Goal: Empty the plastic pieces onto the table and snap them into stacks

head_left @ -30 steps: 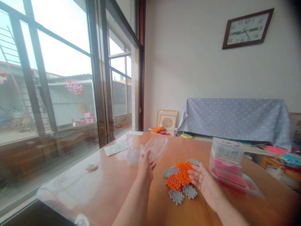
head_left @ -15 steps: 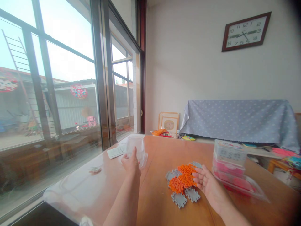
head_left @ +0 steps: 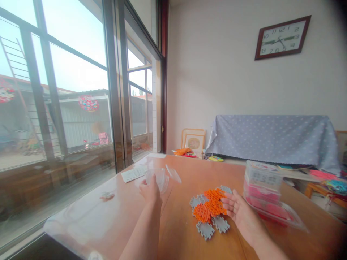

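My left hand (head_left: 150,190) is closed on a clear plastic box (head_left: 162,180) at the far left part of the table. Just to the right of that box, a thin clear lid (head_left: 173,174) is tilted on edge; whether it touches the table I cannot tell. My right hand (head_left: 240,209) has its fingers stretched out and slightly curled beside a pile of orange interlocking plastic pieces (head_left: 211,205). Its fingertips reach the pile's right edge. Several grey toothed pieces (head_left: 205,230) lie around and under the orange ones.
Stacked clear boxes with pink contents (head_left: 262,180) stand right of my right hand, on a wide clear tray-like lid (head_left: 294,220). A printed paper (head_left: 134,174) lies behind my left hand. A small pale object (head_left: 107,195) sits near the window side of the wooden table (head_left: 184,195).
The clear lid has come off the box at my left hand and moved right, now tilted apart from it. My right hand stays beside the orange pieces. The view has shifted slightly.
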The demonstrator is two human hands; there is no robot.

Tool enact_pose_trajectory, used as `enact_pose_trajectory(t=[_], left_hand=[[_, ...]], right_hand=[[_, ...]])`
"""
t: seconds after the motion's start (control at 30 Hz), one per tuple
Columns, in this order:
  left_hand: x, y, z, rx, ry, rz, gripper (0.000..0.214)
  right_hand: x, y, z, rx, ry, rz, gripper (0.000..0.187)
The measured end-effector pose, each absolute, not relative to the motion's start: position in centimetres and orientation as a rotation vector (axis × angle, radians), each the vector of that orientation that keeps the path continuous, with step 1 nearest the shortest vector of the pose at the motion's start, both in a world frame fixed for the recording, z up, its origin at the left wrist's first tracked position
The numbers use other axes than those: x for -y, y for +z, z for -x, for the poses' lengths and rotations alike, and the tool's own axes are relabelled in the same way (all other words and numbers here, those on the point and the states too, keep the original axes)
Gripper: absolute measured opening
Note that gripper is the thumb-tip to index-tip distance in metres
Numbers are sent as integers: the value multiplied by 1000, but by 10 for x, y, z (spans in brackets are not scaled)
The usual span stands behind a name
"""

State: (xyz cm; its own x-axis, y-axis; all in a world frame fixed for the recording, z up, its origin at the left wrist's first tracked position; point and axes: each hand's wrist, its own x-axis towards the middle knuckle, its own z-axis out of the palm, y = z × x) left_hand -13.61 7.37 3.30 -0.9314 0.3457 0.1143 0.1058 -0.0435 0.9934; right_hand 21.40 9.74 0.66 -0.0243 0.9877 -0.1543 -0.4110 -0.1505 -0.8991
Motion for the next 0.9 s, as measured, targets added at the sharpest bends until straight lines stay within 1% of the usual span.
enact_pose_trajectory(t=[0.3,0.37,0.43,0.57,0.73,0.8,0.9], left_hand=[[-61,38,128,-2103,2100,-313,68],[-58,34,127,-2084,2096,-293,63],[-56,27,122,-2040,2079,-312,53],[-62,10,102,-1917,1987,-570,30],[-91,3,85,-1902,1746,-1008,17],[-103,3,84,-1950,1628,-1162,15],[-114,2,85,-2043,1450,-1319,21]], right_hand=[[-98,3,-216,802,1481,986,52],[-98,3,-215,801,1474,990,52],[-99,3,-215,793,1467,998,51],[-100,2,-215,773,1461,1008,49],[-99,0,-214,797,1434,1027,51],[-98,0,-213,824,1412,1024,52],[-96,1,-212,852,1387,1021,54]])
